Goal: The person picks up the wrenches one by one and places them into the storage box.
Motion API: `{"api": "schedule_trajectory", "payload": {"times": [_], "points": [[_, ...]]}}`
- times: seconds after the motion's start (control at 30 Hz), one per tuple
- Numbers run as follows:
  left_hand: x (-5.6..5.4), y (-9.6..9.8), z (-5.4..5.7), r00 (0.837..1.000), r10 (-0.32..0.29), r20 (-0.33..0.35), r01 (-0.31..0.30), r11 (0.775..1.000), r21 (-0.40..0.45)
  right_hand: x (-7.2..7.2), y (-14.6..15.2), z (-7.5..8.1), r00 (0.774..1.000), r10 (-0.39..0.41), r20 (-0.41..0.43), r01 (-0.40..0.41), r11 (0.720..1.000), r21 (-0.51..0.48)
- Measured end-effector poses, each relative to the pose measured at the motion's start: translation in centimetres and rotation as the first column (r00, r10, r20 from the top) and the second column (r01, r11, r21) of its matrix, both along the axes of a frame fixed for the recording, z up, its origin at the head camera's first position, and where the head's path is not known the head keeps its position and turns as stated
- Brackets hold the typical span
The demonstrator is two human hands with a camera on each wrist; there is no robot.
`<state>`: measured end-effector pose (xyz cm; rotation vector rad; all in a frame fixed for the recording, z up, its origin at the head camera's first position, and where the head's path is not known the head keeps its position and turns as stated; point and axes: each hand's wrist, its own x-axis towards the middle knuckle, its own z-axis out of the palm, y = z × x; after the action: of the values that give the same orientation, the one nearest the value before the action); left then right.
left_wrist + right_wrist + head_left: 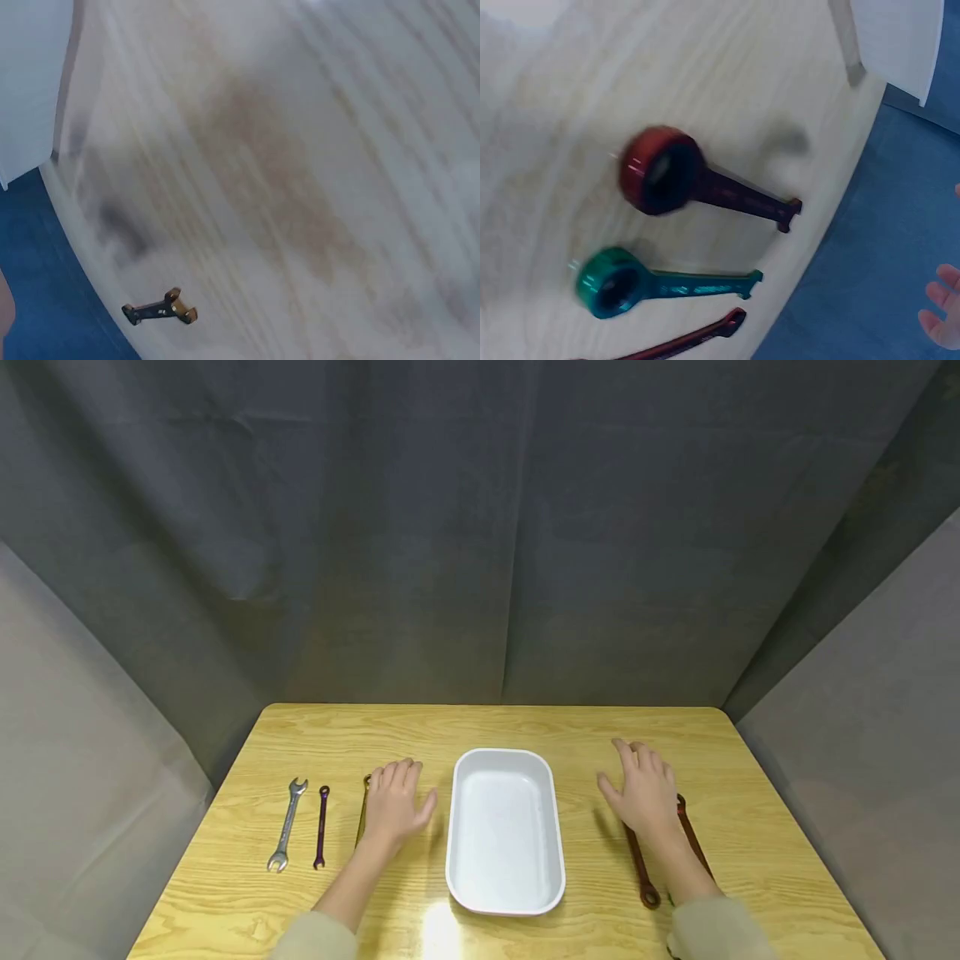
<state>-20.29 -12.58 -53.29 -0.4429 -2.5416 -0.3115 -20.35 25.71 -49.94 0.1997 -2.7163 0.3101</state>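
My left hand hovers with spread fingers over a gold wrench, hiding part of it; that wrench's open end shows in the left wrist view. To its left lie a purple wrench and a silver open-ended wrench. My right hand, thumb out and fingers apart, is above a dark red wrench and a second red wrench. In the right wrist view a green wrench lies between the two red ones, mostly hidden by my arm in the head view. Neither hand holds anything.
A white rectangular tray stands on the wooden table between my hands. Dark grey cloth hangs behind the table, and lighter cloth flanks it on both sides.
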Motion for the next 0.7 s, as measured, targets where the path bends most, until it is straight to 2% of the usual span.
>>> {"api": "schedule_trajectory", "payload": {"times": [0.1,0.2,0.5,0.7], "points": [[0.3,0.3,-0.5,0.999,-0.018,-0.041,0.018,1.0,-0.01,0.3,0.0,-0.6,1.0,-0.002,-0.02,0.001,1.0,-0.018],[0.7,0.6,-0.8,0.998,-0.028,-0.054,0.027,0.999,-0.021,0.7,0.1,-1.2,1.0,-0.005,-0.026,0.004,0.999,-0.039],[2.2,1.7,-1.3,1.0,-0.023,0.003,0.023,0.999,-0.046,1.7,0.6,-3.3,0.999,-0.026,-0.039,0.022,0.997,-0.077],[3.1,2.1,-1.9,1.0,-0.024,-0.005,0.024,0.998,-0.054,2.4,1.0,-4.4,0.998,-0.041,-0.049,0.037,0.997,-0.069]]}}
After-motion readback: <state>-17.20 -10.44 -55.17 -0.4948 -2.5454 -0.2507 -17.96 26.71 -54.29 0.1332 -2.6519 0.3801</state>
